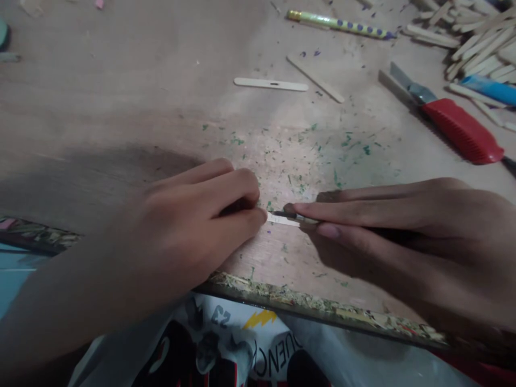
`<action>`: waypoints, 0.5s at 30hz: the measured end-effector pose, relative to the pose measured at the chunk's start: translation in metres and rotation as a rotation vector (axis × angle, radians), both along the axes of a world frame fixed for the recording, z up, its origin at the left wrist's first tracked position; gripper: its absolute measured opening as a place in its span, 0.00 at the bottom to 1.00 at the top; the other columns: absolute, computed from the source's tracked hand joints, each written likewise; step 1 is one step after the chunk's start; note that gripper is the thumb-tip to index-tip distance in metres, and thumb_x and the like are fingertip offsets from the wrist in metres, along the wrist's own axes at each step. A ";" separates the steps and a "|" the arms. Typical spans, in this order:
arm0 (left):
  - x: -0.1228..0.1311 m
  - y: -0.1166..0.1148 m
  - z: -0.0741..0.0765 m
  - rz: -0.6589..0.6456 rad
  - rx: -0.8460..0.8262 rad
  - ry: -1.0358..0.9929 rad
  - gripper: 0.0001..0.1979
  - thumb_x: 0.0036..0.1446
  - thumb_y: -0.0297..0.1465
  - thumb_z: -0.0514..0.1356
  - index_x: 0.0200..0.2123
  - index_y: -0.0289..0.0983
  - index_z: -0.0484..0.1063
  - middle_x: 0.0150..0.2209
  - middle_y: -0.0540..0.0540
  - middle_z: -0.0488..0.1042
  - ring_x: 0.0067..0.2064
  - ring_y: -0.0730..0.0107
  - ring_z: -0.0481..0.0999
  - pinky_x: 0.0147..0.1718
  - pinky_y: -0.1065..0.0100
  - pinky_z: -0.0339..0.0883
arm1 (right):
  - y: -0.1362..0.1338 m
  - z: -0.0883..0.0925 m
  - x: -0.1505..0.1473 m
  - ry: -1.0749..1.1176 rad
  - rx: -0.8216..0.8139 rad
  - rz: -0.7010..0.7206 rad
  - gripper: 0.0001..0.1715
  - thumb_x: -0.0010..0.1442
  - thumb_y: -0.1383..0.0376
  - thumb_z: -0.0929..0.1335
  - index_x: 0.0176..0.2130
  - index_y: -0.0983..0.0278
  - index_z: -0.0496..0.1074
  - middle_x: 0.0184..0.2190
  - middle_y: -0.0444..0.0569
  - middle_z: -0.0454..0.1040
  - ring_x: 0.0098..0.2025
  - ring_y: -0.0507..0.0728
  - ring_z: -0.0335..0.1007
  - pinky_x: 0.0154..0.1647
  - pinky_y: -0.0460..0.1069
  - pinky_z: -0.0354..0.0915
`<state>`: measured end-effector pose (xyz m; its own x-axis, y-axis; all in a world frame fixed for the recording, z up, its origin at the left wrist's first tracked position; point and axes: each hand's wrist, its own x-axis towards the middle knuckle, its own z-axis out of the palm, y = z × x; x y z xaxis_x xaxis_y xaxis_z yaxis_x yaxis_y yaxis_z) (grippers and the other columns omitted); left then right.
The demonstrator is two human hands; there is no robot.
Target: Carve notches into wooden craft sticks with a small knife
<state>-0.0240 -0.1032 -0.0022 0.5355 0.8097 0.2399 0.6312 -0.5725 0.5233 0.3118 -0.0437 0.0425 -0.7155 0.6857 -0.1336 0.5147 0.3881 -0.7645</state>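
My left hand lies curled on the wooden board, its fingertips pinching down one end of a small pale wooden stick. My right hand comes in from the right, fingers pressed together round a thin dark cutting tool whose tip rests on the stick. Most of the tool is hidden inside the hand. Both hands sit near the board's front edge.
A red utility knife lies at the right. A heap of craft sticks and a blue object fill the back right corner. Two loose sticks and a dotted green pencil lie further back. Green shavings dot the board.
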 end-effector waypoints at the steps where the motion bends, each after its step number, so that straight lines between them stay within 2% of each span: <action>1: 0.000 0.002 0.001 -0.021 0.043 0.012 0.16 0.94 0.34 0.59 0.52 0.45 0.87 0.54 0.56 0.83 0.53 0.71 0.87 0.61 0.65 0.86 | -0.001 0.000 0.000 0.003 0.009 -0.003 0.20 0.90 0.53 0.75 0.72 0.36 0.91 0.49 0.40 0.96 0.43 0.57 0.94 0.31 0.50 0.81; 5: 0.001 0.003 0.004 -0.051 0.081 0.031 0.14 0.94 0.32 0.59 0.52 0.44 0.85 0.54 0.54 0.83 0.52 0.70 0.87 0.58 0.64 0.87 | -0.004 -0.001 0.001 0.041 -0.007 0.004 0.22 0.89 0.59 0.76 0.72 0.37 0.91 0.46 0.39 0.95 0.38 0.54 0.91 0.32 0.49 0.82; 8: 0.001 0.000 0.005 -0.043 0.097 0.067 0.15 0.94 0.31 0.58 0.53 0.45 0.85 0.55 0.53 0.85 0.53 0.66 0.87 0.57 0.61 0.88 | -0.003 -0.001 0.002 0.057 -0.024 0.023 0.21 0.87 0.61 0.78 0.70 0.39 0.92 0.45 0.39 0.93 0.38 0.54 0.90 0.33 0.49 0.82; 15: 0.000 0.002 0.001 -0.080 0.139 0.058 0.11 0.91 0.27 0.62 0.53 0.45 0.84 0.52 0.51 0.86 0.53 0.62 0.88 0.58 0.59 0.89 | -0.003 0.007 -0.003 0.004 0.201 0.154 0.19 0.91 0.65 0.72 0.72 0.54 0.87 0.44 0.42 0.90 0.38 0.50 0.88 0.40 0.47 0.81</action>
